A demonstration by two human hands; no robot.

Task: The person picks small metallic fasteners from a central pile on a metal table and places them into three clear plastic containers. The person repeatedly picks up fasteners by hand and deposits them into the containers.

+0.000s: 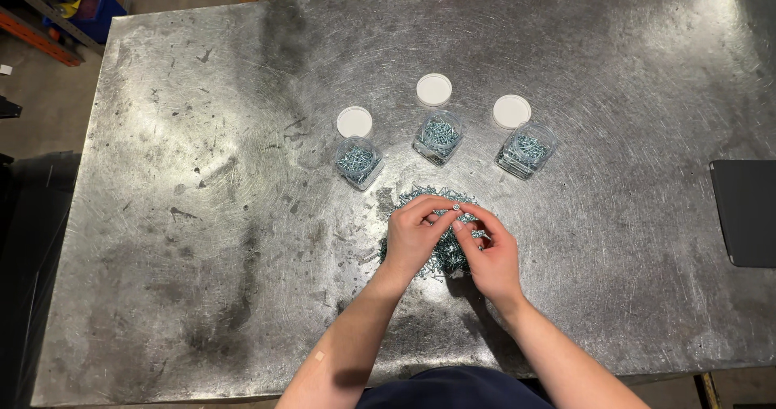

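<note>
A heap of small silver screws [428, 195] lies on the scratched metal table [202, 215]. My left hand [414, 235] and my right hand [489, 255] meet over the heap, and their fingertips pinch one screw [456, 207] between them. Beyond the heap stand three clear open jars partly filled with screws: the left jar [358, 162], the middle jar [439, 137] and the right jar [526, 150]. Behind each jar lies a white round lid: the left lid [354, 122], the middle lid [434, 90] and the right lid [512, 111].
A dark flat tablet-like object [745, 212] lies at the table's right edge. Off the table's far left corner stand orange shelving and a blue bin [89, 9] on the floor.
</note>
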